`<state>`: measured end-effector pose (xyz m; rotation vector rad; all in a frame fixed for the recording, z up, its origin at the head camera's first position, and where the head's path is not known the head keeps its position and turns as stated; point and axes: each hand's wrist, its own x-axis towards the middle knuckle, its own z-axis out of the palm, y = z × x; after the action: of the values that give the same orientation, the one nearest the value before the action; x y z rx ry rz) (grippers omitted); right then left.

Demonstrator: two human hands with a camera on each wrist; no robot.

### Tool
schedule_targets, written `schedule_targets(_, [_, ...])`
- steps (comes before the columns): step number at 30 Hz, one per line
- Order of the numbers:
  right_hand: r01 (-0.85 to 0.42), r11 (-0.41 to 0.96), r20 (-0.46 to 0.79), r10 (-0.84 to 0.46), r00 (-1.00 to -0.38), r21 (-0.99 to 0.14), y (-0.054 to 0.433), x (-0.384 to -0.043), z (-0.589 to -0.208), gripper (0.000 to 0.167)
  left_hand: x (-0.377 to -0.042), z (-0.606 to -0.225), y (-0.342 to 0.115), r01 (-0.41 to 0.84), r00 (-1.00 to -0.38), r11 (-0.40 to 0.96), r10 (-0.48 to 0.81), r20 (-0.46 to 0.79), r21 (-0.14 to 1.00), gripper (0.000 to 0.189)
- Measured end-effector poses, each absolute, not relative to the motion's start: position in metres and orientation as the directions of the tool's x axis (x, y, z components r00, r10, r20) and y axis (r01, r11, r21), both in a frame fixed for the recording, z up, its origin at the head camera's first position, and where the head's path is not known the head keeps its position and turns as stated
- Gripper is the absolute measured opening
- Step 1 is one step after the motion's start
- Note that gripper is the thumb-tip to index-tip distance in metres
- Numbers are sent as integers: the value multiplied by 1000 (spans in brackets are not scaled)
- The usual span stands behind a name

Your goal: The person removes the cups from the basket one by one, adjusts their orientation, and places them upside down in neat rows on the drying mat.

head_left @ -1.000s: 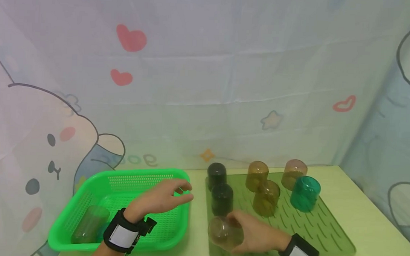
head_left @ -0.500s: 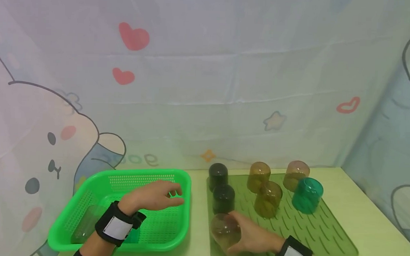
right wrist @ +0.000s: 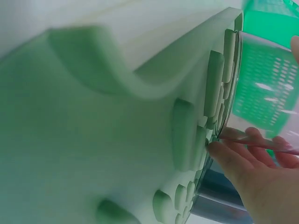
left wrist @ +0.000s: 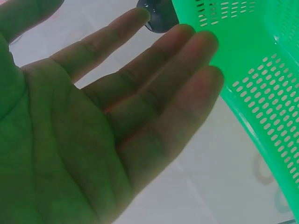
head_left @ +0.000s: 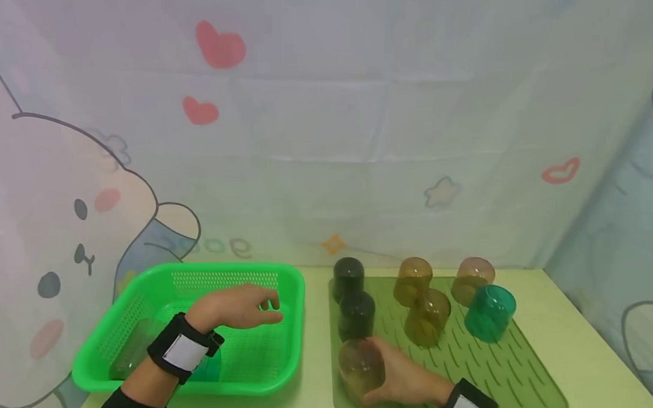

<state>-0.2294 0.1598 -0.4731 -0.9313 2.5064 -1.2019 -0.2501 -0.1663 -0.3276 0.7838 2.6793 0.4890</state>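
My right hand (head_left: pixel 404 375) grips a clear, pinkish glass (head_left: pixel 360 367) standing upside down at the mat's front left corner. In the right wrist view the rim of that glass (right wrist: pixel 261 84) sits against the ridges of the green drying mat (right wrist: pixel 140 140), with fingers round its side. Just behind it, two dark glasses (head_left: pixel 357 316) stand in line, also inverted. Over the green plastic basket (head_left: pixel 291 347) hovers my left hand (head_left: pixel 236 306), holding nothing, its fingers loosely bent. A clear glass (head_left: pixel 138 347) lies inside the basket, partly hidden by the forearm, near a teal item (head_left: pixel 210 368).
Two amber glasses (head_left: pixel 427 318), a pink glass (head_left: pixel 472 281) and a teal glass (head_left: pixel 490 312) stand inverted farther right on the mat. A patterned cloth (head_left: pixel 307 137) hangs behind the pale table (head_left: pixel 586 345).
My left hand has drawn back leftward over the basket, uncovering more of the teal item. My right hand keeps its grip on the pinkish glass, which now stands straighter. The head view has shifted slightly.
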Motion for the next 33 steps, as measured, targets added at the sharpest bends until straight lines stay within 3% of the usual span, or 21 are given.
schedule_targets(16, [-423, 410, 73, -643, -762, -808, 175, -224, -455, 90, -248, -337, -168, 438, -814, 808, 542, -207, 394, 24])
schedule_targets(24, [-528, 480, 101, -665, -740, -701, 177, -217, -454, 81, -239, -343, -165, 465, -794, 798, 568, -217, 384, 23])
schedule_targets(28, [-552, 507, 94, -674, -732, -662, 176, -215, -458, 85, -236, -345, -164, 489, -764, 764, 608, -216, 421, 27])
schedule_targets(33, [-535, 529, 98, -645, -758, -659, 174, -215, -455, 90, -238, -342, -168, 484, -787, 778, 587, -189, 401, 23])
